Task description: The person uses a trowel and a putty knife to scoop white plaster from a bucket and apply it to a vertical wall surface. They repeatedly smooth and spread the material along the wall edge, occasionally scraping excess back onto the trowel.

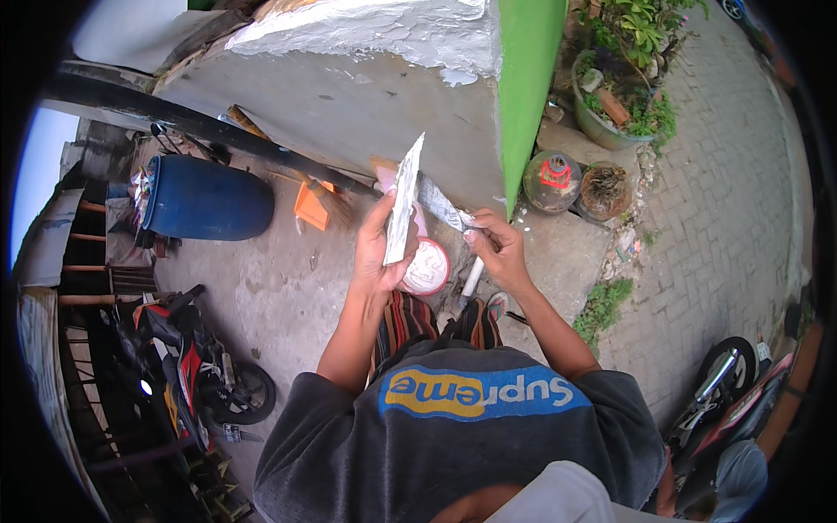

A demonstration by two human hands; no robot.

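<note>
My left hand [377, 248] grips a flat board [404, 209] smeared with white paste, held tilted on edge in front of me. In my right hand [501, 250] the fingers close round a putty knife [443, 206], its grey blade streaked with white and angled up to the left, close beside the board. Below both hands stands a round tub [426, 267] of white paste with a reddish rim. Ahead is a grey wall [349, 109], its upper part coated in rough white plaster [384, 33]. Just under my right hand a white rod [472, 277] shows, partly hidden.
A dark pipe [261, 148] runs along the wall's left. Left lie a blue barrel [214, 198], an orange dustpan [312, 206], a broom [330, 202] and a motorcycle [196, 366]. Right of the green wall edge [526, 87] stand a round jug [552, 181] and a potted plant [610, 126].
</note>
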